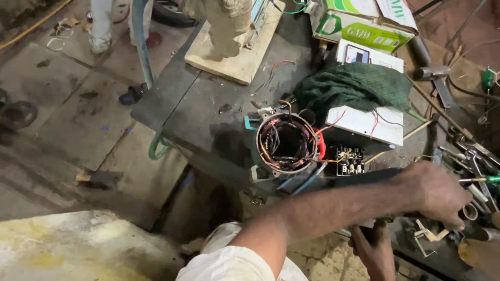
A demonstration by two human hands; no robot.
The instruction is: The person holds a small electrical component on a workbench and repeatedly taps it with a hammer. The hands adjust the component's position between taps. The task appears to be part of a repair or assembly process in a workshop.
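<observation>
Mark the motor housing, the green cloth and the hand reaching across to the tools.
motor housing point(286, 143): head view, on the copper windings inside its round opening.
green cloth point(359, 86): head view, on the middle of the folds.
left hand point(436, 193): head view, on the back of the hand.

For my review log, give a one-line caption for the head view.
Left hand reaches across to tools on a cluttered workbench, beside an opened motor stator with copper windings.

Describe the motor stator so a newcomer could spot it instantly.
Find the dark metal workbench and go to its near edge, below the green cloth. The stator is the round grey housing there, open end up. Only it holds copper windings ringing a hollow core.
</observation>
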